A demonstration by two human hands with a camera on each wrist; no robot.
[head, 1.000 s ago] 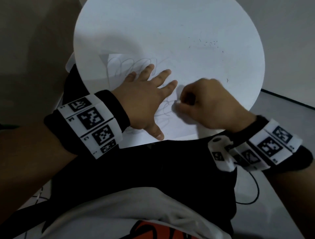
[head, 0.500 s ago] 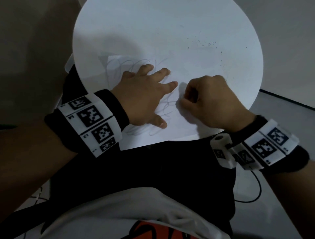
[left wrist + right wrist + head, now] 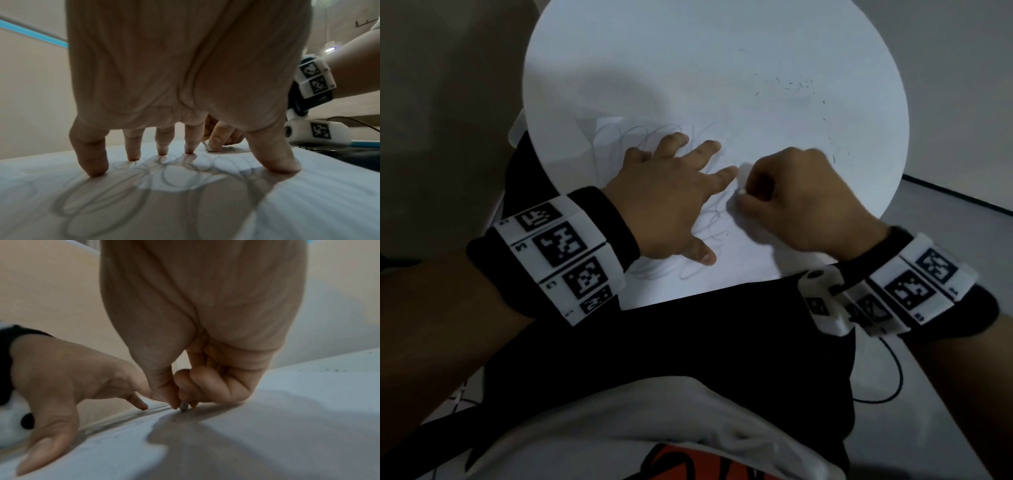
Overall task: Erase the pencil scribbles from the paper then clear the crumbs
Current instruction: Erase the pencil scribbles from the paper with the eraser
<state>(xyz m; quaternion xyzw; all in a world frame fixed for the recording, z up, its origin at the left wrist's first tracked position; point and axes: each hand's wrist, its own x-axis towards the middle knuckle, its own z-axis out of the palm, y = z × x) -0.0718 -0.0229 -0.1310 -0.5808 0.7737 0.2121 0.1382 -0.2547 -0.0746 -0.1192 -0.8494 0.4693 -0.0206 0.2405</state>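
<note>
Filling the upper half of the head view, a round white bench [image 3: 688, 61] stands over a grey floor [image 3: 945, 394], with a plain dim wall off its left edge and a dark skirting line past its right edge. A thin black cable [image 3: 893, 377] loops on the floor near the bench's near right edge.

On the near part of the bench lies a sheet of white paper [image 3: 750, 260], its near edge hanging just over the bench rim above the person's dark lap. Looping grey pencil scribbles [image 3: 709, 229] cross the paper, running from its far left part toward its near edge; in the left wrist view they show as overlapping ovals [image 3: 107, 203]. Dark crumbs [image 3: 794, 84] are scattered on the bare bench beyond the paper's far right, well apart from the scribbles.

The left hand [image 3: 671, 198] lies on the paper with straight, spread fingers, its fingertips [image 3: 94, 170] pressing the sheet down over the scribbles. Just to its right, the right hand [image 3: 798, 198] is curled, thumb and fingers pinching a small white eraser [image 3: 742, 178] whose greyed tip [image 3: 183, 406] touches the paper close to the left index finger. Both wrists wear white bands with black square markers.
</note>
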